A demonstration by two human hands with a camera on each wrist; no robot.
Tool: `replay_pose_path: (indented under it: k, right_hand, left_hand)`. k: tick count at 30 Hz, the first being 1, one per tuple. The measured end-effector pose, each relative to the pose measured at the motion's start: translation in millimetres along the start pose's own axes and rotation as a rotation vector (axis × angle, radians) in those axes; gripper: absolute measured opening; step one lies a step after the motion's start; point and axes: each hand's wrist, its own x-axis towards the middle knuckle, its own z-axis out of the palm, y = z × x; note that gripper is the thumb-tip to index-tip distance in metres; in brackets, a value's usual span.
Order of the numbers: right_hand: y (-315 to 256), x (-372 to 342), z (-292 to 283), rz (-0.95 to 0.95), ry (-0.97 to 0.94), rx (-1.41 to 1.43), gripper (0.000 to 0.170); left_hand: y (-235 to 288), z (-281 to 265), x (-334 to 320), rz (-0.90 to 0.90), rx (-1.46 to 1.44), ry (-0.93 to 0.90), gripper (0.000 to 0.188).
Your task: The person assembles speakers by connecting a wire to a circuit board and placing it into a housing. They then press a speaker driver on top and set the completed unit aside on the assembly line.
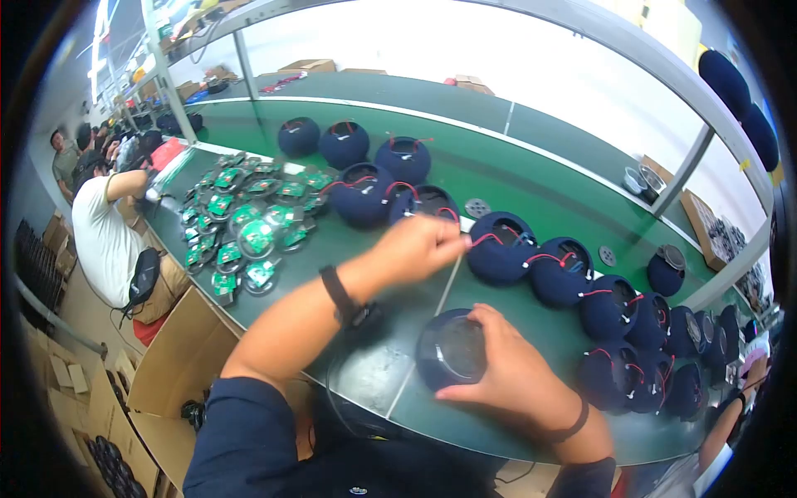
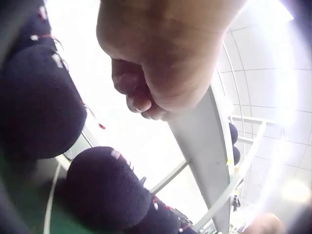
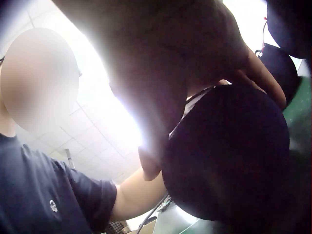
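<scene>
My right hand point(image 1: 519, 373) grips a round navy fabric-covered housing point(image 1: 429, 353), thumb and fingers spread around its sides. A dark round cover point(image 1: 462, 349) shows on its upper face. In the right wrist view the housing point(image 3: 229, 156) fills the space under the hand. My left hand point(image 1: 419, 247) is raised over the table with its fingers curled; in the left wrist view the curled hand point(image 2: 161, 63) shows nothing in it. Its fingertips overlap the end of a red wire point(image 1: 486, 238) from an open navy housing point(image 1: 501, 270).
More navy housings point(image 1: 561, 286) with red wires line the green table. Green circuit boards in clear round parts point(image 1: 255, 237) are heaped at left. Small grey discs point(image 1: 476, 207) lie behind the row. A metal shelf frame point(image 1: 687, 170) rises at right. Another person point(image 1: 112, 228) sits at left.
</scene>
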Motion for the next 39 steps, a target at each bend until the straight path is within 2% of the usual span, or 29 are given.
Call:
replay_pose_path:
  k: [3,4,5,7,8,10,11,13,14,15,16,17,18,19,21,23,24,25,26,27,29,30,32,33,35,37,39]
  right_hand:
    - [-2,3,5,0.057,-0.009,0.012,0.101]
    - [-2,6,7,0.068,-0.008,0.016,0.102]
    - [-5,8,6,0.062,-0.009,0.015,0.102]
    - [-12,14,1,0.049,0.046,-0.021,0.105]
    - [-12,17,-7,0.017,0.111,0.007,0.106]
    - [-23,33,-40,0.088,0.199,0.083,0.101]
    - [-19,42,-50,0.158,0.308,0.253,0.097]
    - [0,68,-82,0.217,0.492,0.046,0.094]
    - [19,84,-96,0.235,0.54,-0.007,0.093]
    - [22,100,-110,0.329,0.527,-0.062,0.091]
    - [52,115,-117,0.26,0.565,-0.091,0.089]
    - [74,131,-127,0.317,0.546,-0.135,0.091]
    - [123,143,-136,0.278,0.588,-0.189,0.096]
    - [164,157,-144,0.317,0.584,-0.209,0.099]
    - [239,175,-157,0.371,0.547,-0.264,0.1]
    - [341,183,-166,0.372,0.499,-0.256,0.103]
    - [314,184,-157,0.45,0.452,-0.21,0.107]
    - [332,187,-155,0.479,0.462,-0.207,0.11]
    - [363,187,-152,0.508,0.472,-0.205,0.112]
    - [384,186,-149,0.506,0.47,-0.107,0.117]
    - [429,179,-148,0.477,0.453,-0.216,0.096]
    - [433,176,-147,0.472,0.448,-0.209,0.096]
    - [440,165,-149,0.517,0.343,0.12,0.111]
    - [448,156,-157,0.519,0.339,0.125,0.111]
    - [472,144,-171,0.492,0.207,0.11,0.107]
    - [421,140,-164,0.476,0.237,0.064,0.111]
    - [365,132,-168,0.622,0.251,0.175,0.109]
  left_hand:
    - [-28,12,-50,-0.177,-0.085,-0.113,0.045]
    - [-51,27,-61,-0.174,-0.323,-0.076,0.042]
    - [-56,25,-63,-0.174,-0.32,-0.07,0.042]
    - [-63,18,-66,-0.441,-0.751,-0.035,0.033]
    - [-65,15,-65,-0.468,-0.853,-0.01,0.032]
    - [-71,18,-67,-0.434,-0.791,-0.042,0.033]
    - [-75,21,-68,-0.397,-0.728,-0.075,0.035]
    - [-85,33,-68,-0.104,-0.67,-0.01,0.037]
    - [-84,31,-70,-0.251,-0.615,-0.075,0.037]
    - [-81,26,-71,-0.274,-0.643,-0.102,0.039]
    - [-70,18,-70,-0.29,-0.575,-0.115,0.043]
    - [-82,26,-71,-0.203,-0.588,-0.112,0.045]
    - [-75,21,-71,-0.192,-0.638,-0.12,0.045]
    - [-89,32,-67,-0.105,-0.592,-0.083,0.046]
    - [-87,33,-65,-0.192,-0.704,-0.096,0.047]
    - [-85,35,-61,-0.203,-0.716,-0.098,0.048]
    - [-88,40,-61,-0.156,-0.685,-0.077,0.048]
    - [-90,40,-61,-0.11,-0.655,-0.058,0.048]
    - [-82,31,-62,-0.14,-0.688,-0.094,0.047]
    - [-83,33,-62,-0.123,-0.745,-0.09,0.047]
    - [-85,33,-62,-0.157,-0.786,-0.117,0.047]
    - [-84,30,-63,-0.164,-0.781,-0.112,0.047]
    - [-81,28,-63,-0.19,-0.819,-0.129,0.046]
    - [-80,27,-63,-0.196,-0.818,-0.13,0.046]
    - [-78,26,-64,-0.213,-0.799,-0.125,0.046]
    - [-81,29,-65,-0.206,-0.777,-0.12,0.046]
    - [-81,31,-64,-0.193,-0.754,-0.114,0.046]
